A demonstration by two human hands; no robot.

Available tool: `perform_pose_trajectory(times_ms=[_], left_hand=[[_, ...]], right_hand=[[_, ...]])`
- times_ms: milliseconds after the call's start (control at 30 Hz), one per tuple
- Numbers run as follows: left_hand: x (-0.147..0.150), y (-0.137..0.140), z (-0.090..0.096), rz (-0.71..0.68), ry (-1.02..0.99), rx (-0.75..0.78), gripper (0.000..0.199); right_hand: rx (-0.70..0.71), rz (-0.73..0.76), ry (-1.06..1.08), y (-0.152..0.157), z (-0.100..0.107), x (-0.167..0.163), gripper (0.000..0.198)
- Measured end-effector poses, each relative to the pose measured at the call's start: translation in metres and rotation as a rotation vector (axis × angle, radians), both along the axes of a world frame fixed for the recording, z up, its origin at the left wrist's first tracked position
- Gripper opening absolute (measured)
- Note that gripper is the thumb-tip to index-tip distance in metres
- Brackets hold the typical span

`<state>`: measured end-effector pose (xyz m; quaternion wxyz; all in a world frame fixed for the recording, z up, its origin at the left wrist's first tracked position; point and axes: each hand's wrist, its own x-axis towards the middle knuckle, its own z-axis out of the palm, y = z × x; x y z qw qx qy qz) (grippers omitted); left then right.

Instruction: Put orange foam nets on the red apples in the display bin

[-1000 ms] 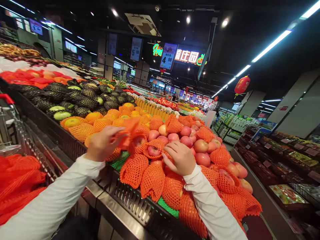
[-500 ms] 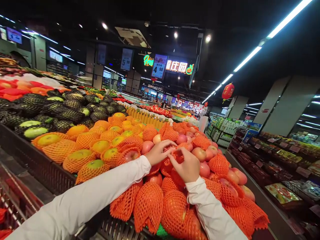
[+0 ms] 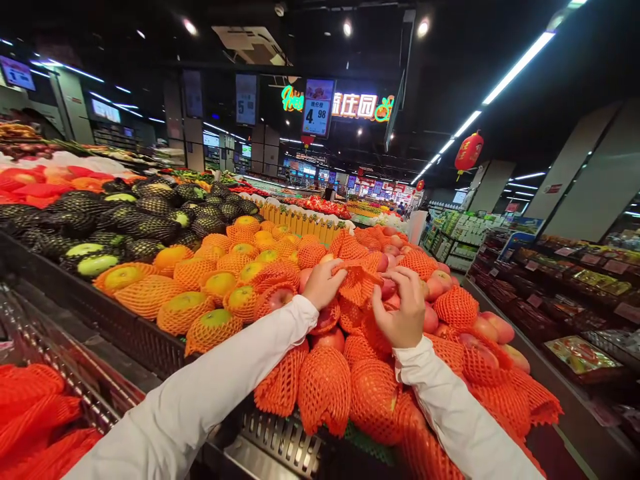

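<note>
Orange foam net sleeve (image 3: 357, 281), stretched and crumpled, lifted above red apples (image 3: 400, 293), pile at 12 o'clock.

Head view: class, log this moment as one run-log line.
left hand: holds orange foam net | right hand: touching apples | display crate

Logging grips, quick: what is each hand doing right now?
Left hand: closed on the orange foam net.
Right hand: fingers pinching the same net.

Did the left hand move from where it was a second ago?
Yes. The left hand has gone right, away from the yellow fruit in orange foam nets and over the red apples, and now pinches a loose orange foam net beside the right hand.
</note>
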<state>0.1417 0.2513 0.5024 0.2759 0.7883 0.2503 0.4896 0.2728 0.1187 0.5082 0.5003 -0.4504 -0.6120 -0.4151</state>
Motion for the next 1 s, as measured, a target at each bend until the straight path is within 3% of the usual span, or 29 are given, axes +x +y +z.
perform_pose_trajectory(times_ms=[200, 267, 367, 467, 567, 667, 800, 933, 1000], left_hand=[[0.004, -0.002, 0.000, 0.055, 0.026, -0.023, 0.007], [0.005, -0.003, -0.001, 0.030, 0.027, -0.019, 0.014], [0.006, -0.004, -0.002, -0.005, -0.013, -0.010, 0.022], [0.005, -0.006, -0.001, -0.020, -0.010, 0.007, 0.024], [0.003, -0.007, -0.001, 0.027, 0.084, 0.072, 0.021], [0.002, -0.006, -0.001, 0.028, 0.100, 0.093, 0.022], [0.005, -0.002, -0.001, -0.037, -0.067, 0.048, 0.029], [0.007, -0.002, -0.002, -0.239, -0.108, 0.089, 0.019], [0.006, -0.005, -0.002, -0.345, -0.042, 0.155, 0.012]], right_hand=[[-0.238, 0.205, -0.472, -0.008, -0.001, -0.020, 0.031], [-0.307, 0.281, -0.576, -0.009, -0.002, -0.024, 0.029], [-0.350, 0.265, -0.621, -0.006, -0.004, -0.024, 0.027], [-0.301, 0.191, -0.676, -0.008, -0.005, -0.026, 0.025], [-0.326, 0.295, -0.693, -0.015, -0.005, -0.037, 0.024], [-0.442, 0.361, -0.634, -0.018, -0.006, -0.045, 0.026], [-0.490, 0.159, -0.479, -0.002, -0.012, -0.032, 0.022], [-0.445, -0.076, -0.103, 0.014, -0.012, -0.008, 0.020], [-0.473, -0.033, 0.160, 0.017, -0.011, -0.003, 0.018]])
